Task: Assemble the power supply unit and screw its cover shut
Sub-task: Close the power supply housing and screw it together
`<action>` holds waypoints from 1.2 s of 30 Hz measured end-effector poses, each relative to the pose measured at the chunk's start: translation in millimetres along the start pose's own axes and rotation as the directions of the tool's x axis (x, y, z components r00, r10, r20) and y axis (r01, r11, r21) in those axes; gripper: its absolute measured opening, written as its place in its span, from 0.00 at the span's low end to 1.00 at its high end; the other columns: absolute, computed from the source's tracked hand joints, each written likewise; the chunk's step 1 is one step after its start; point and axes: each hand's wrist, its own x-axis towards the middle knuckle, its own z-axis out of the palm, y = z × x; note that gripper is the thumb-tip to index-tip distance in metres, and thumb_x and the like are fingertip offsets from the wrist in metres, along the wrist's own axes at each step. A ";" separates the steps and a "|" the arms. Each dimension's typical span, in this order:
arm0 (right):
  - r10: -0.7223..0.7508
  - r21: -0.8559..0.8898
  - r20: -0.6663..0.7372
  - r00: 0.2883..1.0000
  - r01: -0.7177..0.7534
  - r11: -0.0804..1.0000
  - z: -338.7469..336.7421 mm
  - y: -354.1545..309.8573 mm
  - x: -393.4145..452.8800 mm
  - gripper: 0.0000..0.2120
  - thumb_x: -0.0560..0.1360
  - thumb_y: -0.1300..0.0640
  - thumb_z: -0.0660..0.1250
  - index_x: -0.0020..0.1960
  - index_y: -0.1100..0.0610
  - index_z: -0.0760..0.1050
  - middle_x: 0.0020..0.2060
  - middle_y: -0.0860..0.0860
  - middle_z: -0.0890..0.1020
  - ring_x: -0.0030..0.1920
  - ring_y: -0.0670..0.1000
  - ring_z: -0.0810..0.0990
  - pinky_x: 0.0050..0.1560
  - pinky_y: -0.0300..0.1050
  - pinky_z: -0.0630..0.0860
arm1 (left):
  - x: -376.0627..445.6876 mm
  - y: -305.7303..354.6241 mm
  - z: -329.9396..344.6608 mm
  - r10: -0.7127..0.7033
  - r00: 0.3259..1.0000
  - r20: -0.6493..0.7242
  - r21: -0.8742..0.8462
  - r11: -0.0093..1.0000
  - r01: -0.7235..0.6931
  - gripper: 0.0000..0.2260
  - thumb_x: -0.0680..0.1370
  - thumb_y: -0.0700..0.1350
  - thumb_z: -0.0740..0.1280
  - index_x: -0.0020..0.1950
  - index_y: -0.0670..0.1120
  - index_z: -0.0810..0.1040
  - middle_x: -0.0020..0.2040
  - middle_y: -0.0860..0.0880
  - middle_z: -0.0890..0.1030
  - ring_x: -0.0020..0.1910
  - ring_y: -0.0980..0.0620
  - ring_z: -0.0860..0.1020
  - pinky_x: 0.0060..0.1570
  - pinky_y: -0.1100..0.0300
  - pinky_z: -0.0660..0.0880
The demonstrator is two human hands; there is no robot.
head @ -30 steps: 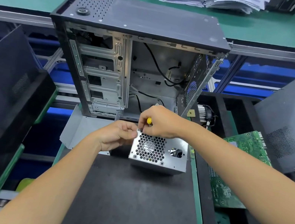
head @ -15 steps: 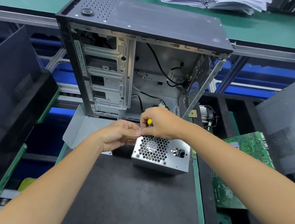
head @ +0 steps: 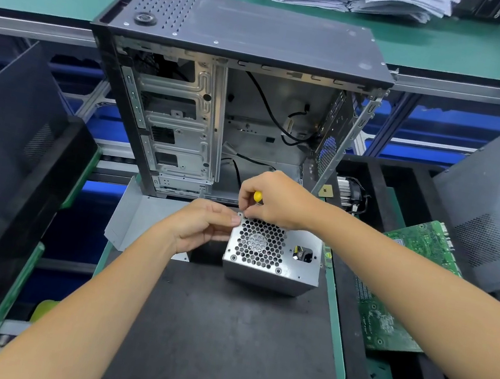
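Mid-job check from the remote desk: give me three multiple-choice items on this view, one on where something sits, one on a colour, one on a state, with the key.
1. Where does the silver metal power supply box sit?
A. inside the open computer case
B. on the dark mat in front of the case
C. on the stack of papers

2. What colour is the tool handle showing in the right hand?
A. yellow
B. red
C. blue

3. How is the open black and silver computer case standing?
A. side panel closed
B. side open, interior visible
C. lying flat under the mat

Key: B, the box rests on the black mat, near the case; A, the yellow screwdriver handle peeks out between the fingers; B, drive bays and cables show inside.
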 end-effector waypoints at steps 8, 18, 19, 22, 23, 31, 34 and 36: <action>-0.106 -0.326 0.043 0.993 0.114 0.938 1.5 -6.8 -3.7 0.05 0.75 0.60 0.68 0.49 0.51 0.79 0.40 0.46 0.83 0.44 0.50 0.79 0.45 0.50 0.77 | 1.2 0.1 6.2 -0.001 0.999 -0.042 -0.011 1.000 0.001 0.04 0.70 0.37 0.72 0.41 0.42 0.86 0.43 0.43 0.85 0.43 0.50 0.83 0.46 0.58 0.80; -0.038 -0.368 0.062 0.997 0.058 0.928 3.6 -6.7 2.8 0.02 0.76 0.55 0.69 0.48 0.51 0.78 0.43 0.50 0.82 0.47 0.52 0.79 0.48 0.54 0.77 | -2.4 0.7 12.6 0.017 0.998 -0.053 -0.002 1.000 -0.018 0.05 0.74 0.36 0.69 0.47 0.40 0.84 0.42 0.46 0.85 0.42 0.53 0.83 0.43 0.60 0.79; -0.014 -0.353 0.069 0.998 0.037 0.935 3.1 -6.0 2.7 0.02 0.75 0.54 0.70 0.47 0.51 0.78 0.42 0.50 0.81 0.45 0.52 0.78 0.48 0.54 0.77 | -3.1 0.9 13.5 0.023 0.998 -0.055 0.003 1.000 -0.023 0.05 0.73 0.38 0.71 0.47 0.40 0.84 0.43 0.44 0.85 0.43 0.52 0.83 0.43 0.60 0.79; 0.006 -0.328 0.092 0.996 0.024 0.944 1.2 -4.8 0.6 0.04 0.75 0.53 0.71 0.46 0.53 0.79 0.40 0.50 0.81 0.44 0.52 0.78 0.46 0.51 0.77 | -4.2 -0.4 15.8 0.032 0.998 -0.051 0.009 0.999 -0.032 0.06 0.70 0.43 0.72 0.44 0.42 0.85 0.45 0.44 0.85 0.44 0.52 0.83 0.43 0.62 0.79; 0.000 -0.334 0.090 0.996 0.030 0.942 0.6 -4.7 0.3 0.04 0.75 0.53 0.70 0.46 0.53 0.79 0.41 0.50 0.81 0.44 0.52 0.78 0.45 0.50 0.77 | -4.4 -0.7 16.5 0.034 0.998 -0.048 0.008 0.999 -0.033 0.06 0.70 0.44 0.71 0.42 0.43 0.85 0.44 0.45 0.85 0.43 0.52 0.83 0.42 0.62 0.79; -0.025 -0.322 0.069 0.997 0.046 0.946 4.4 0.9 -0.5 0.05 0.77 0.51 0.67 0.46 0.53 0.78 0.43 0.49 0.79 0.44 0.52 0.76 0.49 0.54 0.76 | -5.7 0.7 20.5 0.072 0.991 -0.112 0.086 0.994 -0.063 0.02 0.76 0.38 0.69 0.46 0.42 0.81 0.35 0.51 0.83 0.33 0.57 0.80 0.34 0.66 0.75; -0.015 -0.243 0.062 0.998 0.030 0.969 3.3 4.6 0.6 0.08 0.76 0.49 0.68 0.45 0.54 0.78 0.41 0.49 0.79 0.42 0.49 0.73 0.45 0.48 0.74 | -7.3 -0.3 22.7 0.116 0.983 -0.140 0.109 0.989 -0.101 0.05 0.76 0.38 0.70 0.51 0.44 0.80 0.42 0.44 0.83 0.37 0.50 0.78 0.38 0.61 0.75; -0.015 -0.210 0.071 0.997 0.030 0.977 2.8 6.1 2.5 0.08 0.75 0.49 0.69 0.44 0.55 0.79 0.40 0.49 0.81 0.39 0.46 0.72 0.43 0.46 0.74 | -8.6 0.7 23.4 0.167 0.976 -0.138 0.092 0.984 -0.156 0.10 0.75 0.37 0.70 0.54 0.46 0.76 0.47 0.41 0.84 0.40 0.49 0.80 0.39 0.60 0.76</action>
